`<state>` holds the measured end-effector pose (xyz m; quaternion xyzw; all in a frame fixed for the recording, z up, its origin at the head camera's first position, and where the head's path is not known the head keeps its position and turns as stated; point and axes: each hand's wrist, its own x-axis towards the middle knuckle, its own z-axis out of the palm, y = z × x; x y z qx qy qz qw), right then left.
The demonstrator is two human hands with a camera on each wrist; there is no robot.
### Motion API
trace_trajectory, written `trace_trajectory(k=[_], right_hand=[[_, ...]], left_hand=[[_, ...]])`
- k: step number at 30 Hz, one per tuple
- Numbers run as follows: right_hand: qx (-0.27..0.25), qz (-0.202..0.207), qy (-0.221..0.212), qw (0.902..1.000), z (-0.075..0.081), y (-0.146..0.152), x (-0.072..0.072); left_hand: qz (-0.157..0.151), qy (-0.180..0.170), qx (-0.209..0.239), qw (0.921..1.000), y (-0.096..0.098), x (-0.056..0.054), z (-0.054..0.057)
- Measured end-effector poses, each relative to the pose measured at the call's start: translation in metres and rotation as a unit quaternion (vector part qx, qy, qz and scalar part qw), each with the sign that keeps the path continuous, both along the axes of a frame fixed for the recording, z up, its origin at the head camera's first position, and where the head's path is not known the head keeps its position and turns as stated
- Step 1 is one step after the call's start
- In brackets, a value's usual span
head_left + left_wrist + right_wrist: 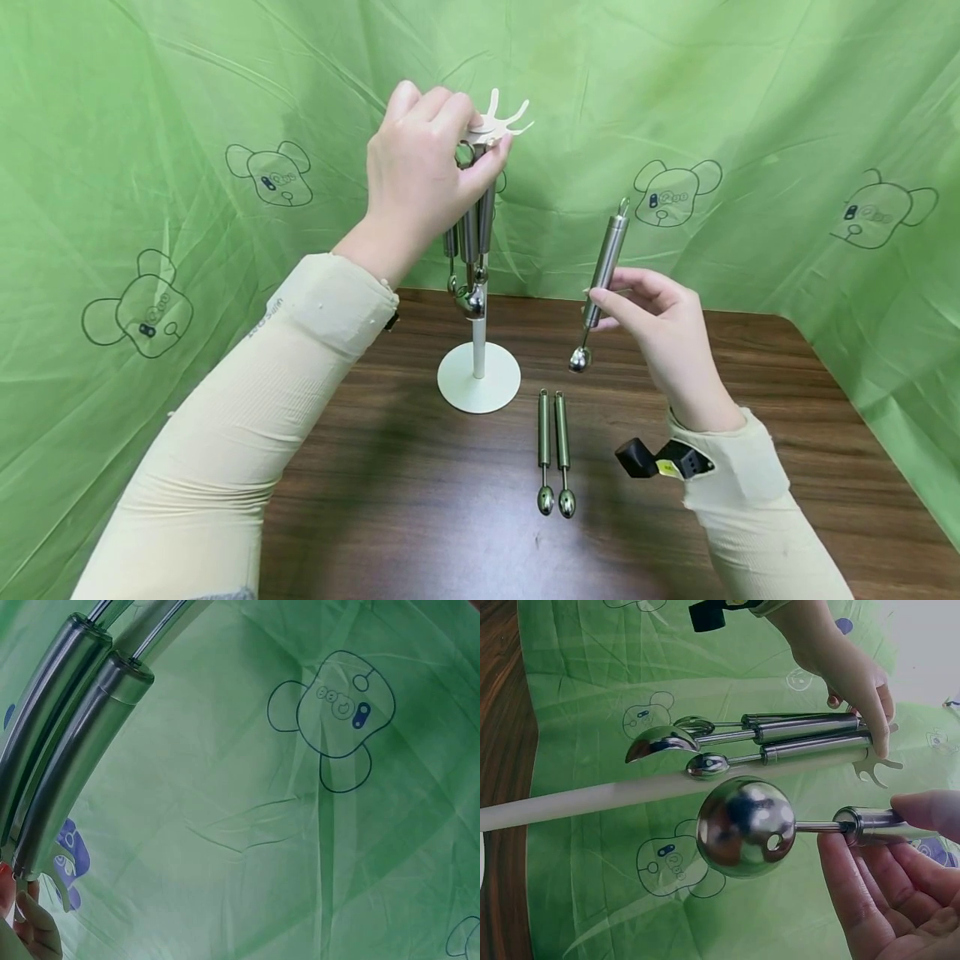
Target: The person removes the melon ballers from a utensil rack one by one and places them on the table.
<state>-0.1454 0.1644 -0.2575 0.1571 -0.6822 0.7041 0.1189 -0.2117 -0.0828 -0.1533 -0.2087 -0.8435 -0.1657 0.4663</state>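
At the top of a white utensil stand (459, 385), my left hand (427, 146) grips the hooked rack (495, 127), thumb in front and fingers behind. Several steel scoops (469, 237) hang below that hand, bowls down; my palm and fingers hide part of their handle ends. To the right of the stand, my right hand (667, 333) pinches a melon baller (609, 258) by the lower handle. It is held tilted above the table, hanging loop up. Its round bowl (746, 826), with a small hole, shows large in the right wrist view.
Two more steel scoops (543, 433) lie side by side on the dark wooden table (390, 517), in front of the stand's round base. A green cloth (570, 67) with printed bear heads stands behind and at both sides. A black wrist camera (663, 460) sits on the right sleeve.
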Motion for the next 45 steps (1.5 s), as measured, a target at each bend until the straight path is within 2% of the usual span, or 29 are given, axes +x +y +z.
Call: trace_trajectory(k=[8, 16, 23, 30, 45], right_hand=[[0.018, -0.008, -0.017, 0.9996, -0.012, 0.006, 0.007], [0.034, -0.019, -0.028, 0.9988, -0.020, 0.012, 0.013], [0.031, -0.021, -0.034, 0.9987, -0.030, 0.017, 0.016], [0.034, -0.022, -0.051, 0.9979, -0.041, 0.021, 0.021], [0.018, -0.036, -0.084, 0.9957, -0.066, 0.028, 0.029]], left_hand=[[0.007, -0.002, -0.003, 1.0000, 0.000, 0.000, 0.000], [-0.003, 0.009, 0.001, 1.0000, 0.000, -0.001, -0.001], [-0.008, 0.007, 0.002, 0.9999, 0.001, -0.001, -0.001], [-0.020, 0.021, 0.007, 0.9995, -0.001, -0.004, -0.003], [-0.023, 0.033, 0.016, 0.9991, 0.002, -0.004, -0.005]])
